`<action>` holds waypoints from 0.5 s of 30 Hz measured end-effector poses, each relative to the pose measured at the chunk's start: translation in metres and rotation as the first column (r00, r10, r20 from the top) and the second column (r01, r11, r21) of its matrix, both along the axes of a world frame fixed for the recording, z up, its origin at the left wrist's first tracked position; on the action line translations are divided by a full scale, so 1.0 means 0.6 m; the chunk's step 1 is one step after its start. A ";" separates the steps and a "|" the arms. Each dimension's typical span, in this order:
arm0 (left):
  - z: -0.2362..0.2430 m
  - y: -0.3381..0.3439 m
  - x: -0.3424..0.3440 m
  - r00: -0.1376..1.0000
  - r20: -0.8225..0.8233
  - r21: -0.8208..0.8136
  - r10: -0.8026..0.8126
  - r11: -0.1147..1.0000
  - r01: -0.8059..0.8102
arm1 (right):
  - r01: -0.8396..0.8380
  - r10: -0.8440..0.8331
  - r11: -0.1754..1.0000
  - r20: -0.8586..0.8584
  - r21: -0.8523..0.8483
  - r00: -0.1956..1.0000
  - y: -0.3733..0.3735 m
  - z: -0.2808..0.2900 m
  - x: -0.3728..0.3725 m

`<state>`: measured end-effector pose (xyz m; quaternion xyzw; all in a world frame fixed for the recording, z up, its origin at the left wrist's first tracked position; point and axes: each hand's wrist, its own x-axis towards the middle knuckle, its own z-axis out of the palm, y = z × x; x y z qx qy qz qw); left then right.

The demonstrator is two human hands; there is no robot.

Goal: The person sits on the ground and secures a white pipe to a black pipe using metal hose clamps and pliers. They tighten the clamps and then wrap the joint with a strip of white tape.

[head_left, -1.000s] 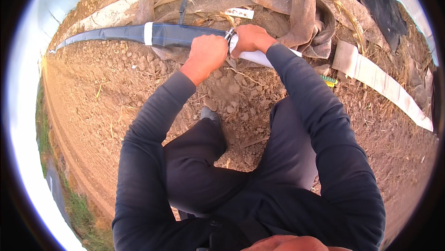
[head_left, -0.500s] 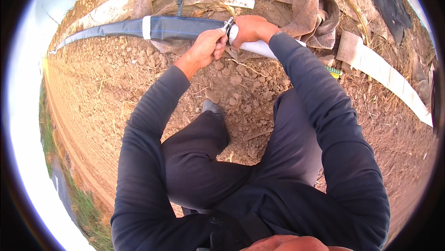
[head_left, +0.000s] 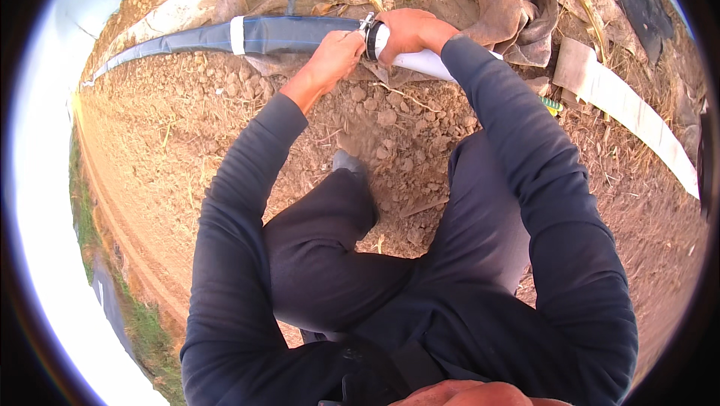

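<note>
A long dark blue flat hose (head_left: 296,35) runs in from the left and meets a white pipe (head_left: 424,66). At the joint sit a black band (head_left: 372,42) and a metal hose clamp (head_left: 367,22). My left hand (head_left: 336,59) is closed round the hose's end, just left of the clamp; its fingertips are partly hidden. Just right of the band, my right hand (head_left: 412,32) wraps over the white pipe from above, covering part of it. A white ring (head_left: 238,35) circles the hose farther left.
Brown fabric sheets (head_left: 487,1) lie crumpled behind the pipe. A pale flat strip (head_left: 637,106) curves off to the right, near a green-and-yellow object (head_left: 553,106). Black plastic (head_left: 636,8) lies far right. Cloddy soil (head_left: 390,136) is underfoot.
The view has shifted slightly. My left hand has moved from the clamp's metal part onto the hose end, leaving more of the black band visible. My right hand stays round the pipe.
</note>
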<state>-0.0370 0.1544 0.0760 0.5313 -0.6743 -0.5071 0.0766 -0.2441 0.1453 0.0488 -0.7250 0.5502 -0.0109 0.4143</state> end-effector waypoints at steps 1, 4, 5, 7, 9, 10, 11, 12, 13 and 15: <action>0.007 -0.006 -0.003 0.963 0.249 -0.247 -0.099 0.955 0.163 | 0.002 -0.002 1.000 -0.002 -0.008 1.000 0.000 0.000 -0.001; 0.022 -0.001 -0.005 0.651 0.752 -0.405 -0.104 0.706 0.581 | -0.004 0.004 1.000 -0.005 0.027 1.000 -0.001 0.000 0.000; 0.026 0.001 -0.003 0.642 0.760 -0.448 -0.100 0.635 0.629 | 0.001 -0.001 0.999 -0.005 0.036 1.000 -0.002 0.001 0.001; 0.032 0.003 0.004 0.798 0.594 -0.483 -0.098 0.750 0.451 | -0.013 0.013 1.000 -0.026 0.001 1.000 -0.001 0.002 0.002; 0.028 0.003 0.011 0.960 0.274 -0.313 -0.051 0.939 0.140 | 0.000 -0.001 1.000 -0.041 -0.023 0.999 0.000 0.004 0.003; 0.023 0.007 0.015 0.957 -0.075 0.315 0.281 0.917 -0.245 | -0.023 0.022 1.000 -0.048 -0.019 0.999 0.000 0.005 0.002; 0.015 0.011 0.018 0.926 -0.155 0.451 0.345 0.858 -0.244 | -0.021 0.020 0.999 -0.034 -0.027 0.999 0.002 0.006 0.003; 0.006 0.015 0.020 0.877 -0.212 0.561 0.430 0.789 -0.252 | -0.018 0.017 0.999 -0.023 -0.036 1.000 0.002 0.007 0.003; -0.003 0.018 0.021 0.820 -0.255 0.682 0.513 0.696 -0.224 | -0.010 0.009 0.999 -0.031 -0.036 0.999 0.003 0.008 0.003; -0.016 0.016 0.021 0.812 -0.336 0.625 0.477 0.758 -0.186 | -0.018 0.017 1.000 -0.048 -0.018 0.999 0.002 0.008 0.003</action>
